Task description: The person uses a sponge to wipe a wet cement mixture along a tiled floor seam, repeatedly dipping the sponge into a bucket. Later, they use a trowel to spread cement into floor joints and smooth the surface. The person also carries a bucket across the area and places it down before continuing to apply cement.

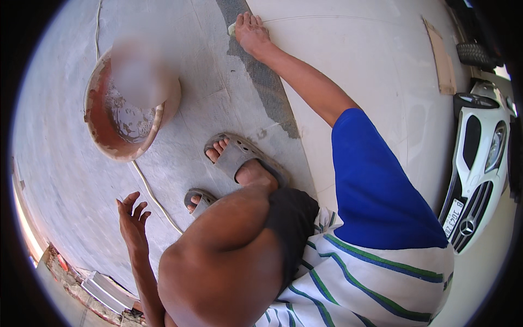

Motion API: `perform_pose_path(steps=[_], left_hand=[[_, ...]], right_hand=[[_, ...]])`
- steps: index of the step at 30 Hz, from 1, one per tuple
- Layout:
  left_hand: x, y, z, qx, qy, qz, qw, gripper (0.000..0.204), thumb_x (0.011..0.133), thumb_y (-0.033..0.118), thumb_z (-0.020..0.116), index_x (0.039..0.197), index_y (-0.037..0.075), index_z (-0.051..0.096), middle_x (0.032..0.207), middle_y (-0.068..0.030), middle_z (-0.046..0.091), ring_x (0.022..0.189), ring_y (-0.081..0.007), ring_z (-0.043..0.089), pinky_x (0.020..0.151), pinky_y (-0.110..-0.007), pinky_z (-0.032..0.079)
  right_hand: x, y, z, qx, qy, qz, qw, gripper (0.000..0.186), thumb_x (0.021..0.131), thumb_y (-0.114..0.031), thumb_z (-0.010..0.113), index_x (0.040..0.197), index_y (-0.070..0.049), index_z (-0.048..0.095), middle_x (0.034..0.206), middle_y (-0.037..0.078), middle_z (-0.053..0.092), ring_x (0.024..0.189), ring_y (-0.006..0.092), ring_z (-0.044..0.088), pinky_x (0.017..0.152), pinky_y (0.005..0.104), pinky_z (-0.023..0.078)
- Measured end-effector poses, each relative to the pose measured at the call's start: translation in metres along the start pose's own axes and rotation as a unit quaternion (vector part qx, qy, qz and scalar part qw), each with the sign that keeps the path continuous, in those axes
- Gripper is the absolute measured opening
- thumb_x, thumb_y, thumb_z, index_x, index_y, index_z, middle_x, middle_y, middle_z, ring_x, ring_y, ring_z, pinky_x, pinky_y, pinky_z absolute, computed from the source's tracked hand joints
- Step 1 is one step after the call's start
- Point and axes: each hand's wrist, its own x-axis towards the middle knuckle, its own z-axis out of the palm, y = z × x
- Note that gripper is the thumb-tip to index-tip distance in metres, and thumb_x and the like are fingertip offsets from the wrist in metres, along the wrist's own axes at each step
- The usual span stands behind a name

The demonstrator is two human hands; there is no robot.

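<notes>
My right hand [253,35] is stretched far ahead, pressed down over a small pale yellow-green piece [232,29]. Most of that piece is hidden under the fingers, so its kind cannot be made out. Hand and piece rest where a dark, damp-looking strip [261,82] meets large pale tiles [354,60]. My left hand [132,220] hangs in the air beside my knee, fingers apart and loosely bent, holding nothing. Ahead of it stands a round, stained, reddish-brown tub [93,117] with cloudy, foamy water [133,122] inside. A blurred patch covers part of the tub.
A pale hose or cord [155,199] runs past the tub over the grey floor [60,163]. My sandalled foot [239,158] is close by. To the right are a white car [479,163], a tyre [476,54] and a flat brown board [439,57]. Grey ridged pieces [109,291] lie lower left.
</notes>
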Motion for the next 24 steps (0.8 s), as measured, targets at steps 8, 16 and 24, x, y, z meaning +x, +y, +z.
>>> perform_pose_path(steps=[8, 16, 24], left_hand=[[-0.003, 0.001, -0.002, -0.010, 0.018, 0.000, 1.000, 0.053, 0.096, 0.053, 0.037, 0.115, 0.006, 0.053, 0.118, -0.0069, 0.055, 0.093, -0.0142, 0.054, 0.077, -0.028, 0.044], [-0.010, 0.012, -0.008, -0.013, 0.028, 0.020, 0.999, 0.056, 0.095, 0.055, 0.037, 0.117, 0.006, 0.053, 0.120, -0.0069, 0.054, 0.094, -0.0142, 0.054, 0.077, -0.028, 0.044], [-0.007, 0.008, -0.020, -0.031, 0.010, 0.025, 0.999, 0.058, 0.095, 0.056, 0.038, 0.120, 0.006, 0.052, 0.123, -0.0060, 0.054, 0.094, -0.0139, 0.054, 0.075, -0.027, 0.045]], right_hand=[[-0.064, -0.034, -0.006, -0.034, 0.036, 0.012, 0.999, 0.047, 0.086, -0.016, 0.045, 0.124, 0.012, 0.048, 0.125, 0.030, 0.051, 0.117, 0.0373, 0.051, 0.104, 0.0443, 0.034], [-0.103, -0.038, -0.021, -0.004, 0.015, 0.020, 1.000, 0.049, 0.084, -0.017, 0.046, 0.124, 0.012, 0.048, 0.125, 0.031, 0.051, 0.120, 0.0396, 0.048, 0.106, 0.0450, 0.032], [-0.131, -0.044, -0.035, -0.033, 0.010, 0.016, 0.999, 0.047, 0.084, -0.016, 0.045, 0.122, 0.013, 0.049, 0.124, 0.030, 0.052, 0.119, 0.0393, 0.049, 0.104, 0.0447, 0.034]])
